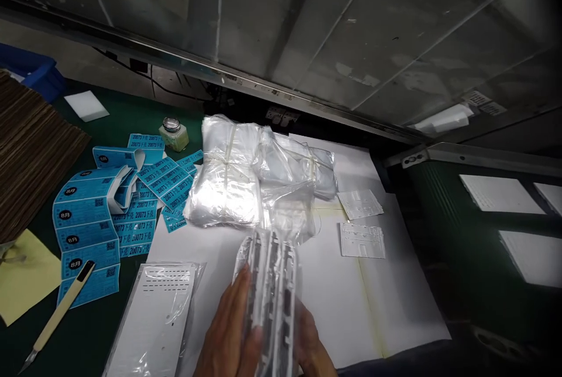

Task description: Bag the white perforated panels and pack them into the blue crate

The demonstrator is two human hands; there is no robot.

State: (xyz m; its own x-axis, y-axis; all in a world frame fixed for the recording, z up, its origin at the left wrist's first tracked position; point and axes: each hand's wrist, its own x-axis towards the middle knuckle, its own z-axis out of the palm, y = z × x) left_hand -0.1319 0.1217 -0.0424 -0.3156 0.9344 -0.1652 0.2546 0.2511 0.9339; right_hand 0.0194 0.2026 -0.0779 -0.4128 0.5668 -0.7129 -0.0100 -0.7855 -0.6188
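Near the bottom centre, a stack of white plastic panels (273, 301) stands on edge between my two hands, partly wrapped in what looks like clear film. My left hand (232, 330) presses its left side, with the fingers closed along it. On the opposite side my right hand (311, 339) grips the stack, its fingertips partly hidden behind the panels. Left of my hands lies a bagged white panel (158, 318) with rows of slots. Just beyond the stack are bundles of clear plastic bags (228, 172), tied with string.
White paper (325, 307) covers the bench, with two loose white panels (362, 240) to the right. Blue label sheets (88, 213), a craft knife (61, 312), a small glass jar (174, 134) and a cardboard stack (35, 143) are left. More white panels (500, 194) lie on a green surface at right.
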